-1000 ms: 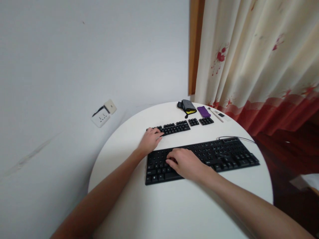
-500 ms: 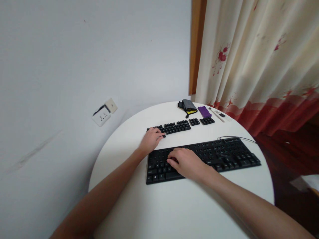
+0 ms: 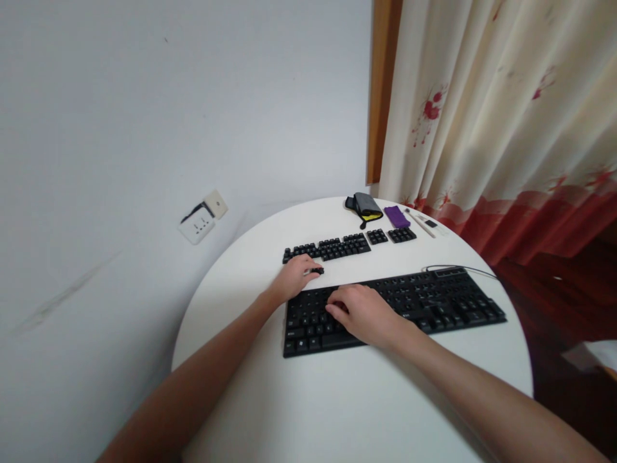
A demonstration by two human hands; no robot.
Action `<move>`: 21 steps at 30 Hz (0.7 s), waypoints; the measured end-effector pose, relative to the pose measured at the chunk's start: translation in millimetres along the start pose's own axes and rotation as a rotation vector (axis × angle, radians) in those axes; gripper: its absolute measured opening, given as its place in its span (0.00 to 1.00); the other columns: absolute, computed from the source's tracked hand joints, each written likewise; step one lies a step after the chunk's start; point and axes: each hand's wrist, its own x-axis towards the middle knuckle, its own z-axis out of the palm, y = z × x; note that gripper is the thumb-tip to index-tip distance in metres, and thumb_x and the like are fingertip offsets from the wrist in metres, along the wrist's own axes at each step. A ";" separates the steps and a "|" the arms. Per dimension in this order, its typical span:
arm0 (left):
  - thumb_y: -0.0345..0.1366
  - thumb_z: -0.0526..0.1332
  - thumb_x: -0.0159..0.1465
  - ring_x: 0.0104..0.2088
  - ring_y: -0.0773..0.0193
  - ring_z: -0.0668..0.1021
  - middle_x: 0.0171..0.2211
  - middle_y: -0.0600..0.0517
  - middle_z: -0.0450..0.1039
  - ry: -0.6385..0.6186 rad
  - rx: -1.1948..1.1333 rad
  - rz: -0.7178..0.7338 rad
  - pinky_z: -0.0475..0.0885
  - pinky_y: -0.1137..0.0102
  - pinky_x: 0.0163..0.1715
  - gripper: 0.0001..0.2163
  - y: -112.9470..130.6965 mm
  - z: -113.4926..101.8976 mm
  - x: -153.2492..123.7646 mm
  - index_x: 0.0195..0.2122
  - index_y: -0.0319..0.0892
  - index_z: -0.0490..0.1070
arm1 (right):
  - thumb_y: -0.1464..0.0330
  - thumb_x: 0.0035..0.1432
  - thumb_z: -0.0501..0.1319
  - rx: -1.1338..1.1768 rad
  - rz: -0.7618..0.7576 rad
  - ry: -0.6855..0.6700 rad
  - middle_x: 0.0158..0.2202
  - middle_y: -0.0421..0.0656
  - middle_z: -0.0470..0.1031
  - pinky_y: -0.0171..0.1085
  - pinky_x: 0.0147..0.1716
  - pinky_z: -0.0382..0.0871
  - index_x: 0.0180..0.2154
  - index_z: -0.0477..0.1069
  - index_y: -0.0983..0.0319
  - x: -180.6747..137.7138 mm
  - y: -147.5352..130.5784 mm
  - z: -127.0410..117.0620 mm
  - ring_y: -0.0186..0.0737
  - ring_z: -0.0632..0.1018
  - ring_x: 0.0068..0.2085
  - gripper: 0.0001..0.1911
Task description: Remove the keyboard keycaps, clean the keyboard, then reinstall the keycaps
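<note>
My left hand is closed, with a small black keycap at its thumb and fingertips, just beyond the back left edge of a black keyboard. How many keycaps it pinches is too small to tell. My right hand rests over the left half of that keyboard, its thumb and fingers curled together. Whatever lies between those fingers is hidden. Behind both hands, loose black keycaps are laid out in rows, grouped like a keyboard layout.
At the far side of the round white table lie a grey and yellow cloth, a purple cloth and a slim brush-like tool. The keyboard's cable runs off the right edge. A wall with a socket stands left, a curtain right.
My left hand has drawn back a little from the keycap rows toward the keyboard, bringing the keycap along. My right hand stays almost in place.
</note>
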 end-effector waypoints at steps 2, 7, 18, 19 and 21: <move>0.35 0.64 0.63 0.38 0.61 0.76 0.39 0.48 0.76 -0.003 -0.044 -0.016 0.70 0.68 0.43 0.08 2.5 -1.7 0.4 0.42 0.41 0.79 | 0.65 0.65 0.55 0.022 0.001 0.047 0.38 0.45 0.80 0.37 0.41 0.65 0.39 0.78 0.59 1.3 4.4 1.1 0.43 0.78 0.41 0.13; 0.35 0.65 0.62 0.35 0.62 0.75 0.36 0.48 0.75 0.007 -0.085 0.024 0.70 0.69 0.39 0.08 29.3 -15.0 -6.0 0.40 0.39 0.79 | 0.71 0.60 0.61 0.133 0.037 0.273 0.39 0.44 0.77 0.36 0.40 0.66 0.42 0.75 0.61 9.8 21.4 5.1 0.39 0.76 0.38 0.08; 0.36 0.66 0.62 0.34 0.65 0.76 0.35 0.50 0.75 -0.008 -0.305 0.046 0.70 0.72 0.36 0.05 88.4 -26.4 -28.5 0.37 0.41 0.79 | 0.75 0.54 0.68 0.306 -0.105 0.292 0.30 0.39 0.72 0.33 0.33 0.62 0.31 0.71 0.62 12.4 24.4 4.1 0.35 0.71 0.32 0.07; 0.36 0.67 0.61 0.33 0.65 0.75 0.35 0.50 0.75 -0.027 -0.344 0.012 0.71 0.72 0.35 0.06 86.9 -24.9 -29.1 0.37 0.41 0.79 | 0.75 0.54 0.68 0.298 -0.100 0.273 0.30 0.39 0.72 0.33 0.33 0.62 0.32 0.72 0.62 11.9 25.0 2.9 0.35 0.71 0.32 0.06; 0.35 0.68 0.58 0.31 0.66 0.76 0.35 0.50 0.76 -0.083 -0.449 -0.077 0.72 0.72 0.33 0.08 83.2 -21.4 -30.7 0.39 0.40 0.80 | 0.75 0.55 0.66 0.273 -0.077 0.240 0.30 0.39 0.72 0.33 0.33 0.62 0.36 0.74 0.62 11.3 27.2 1.1 0.36 0.71 0.32 0.06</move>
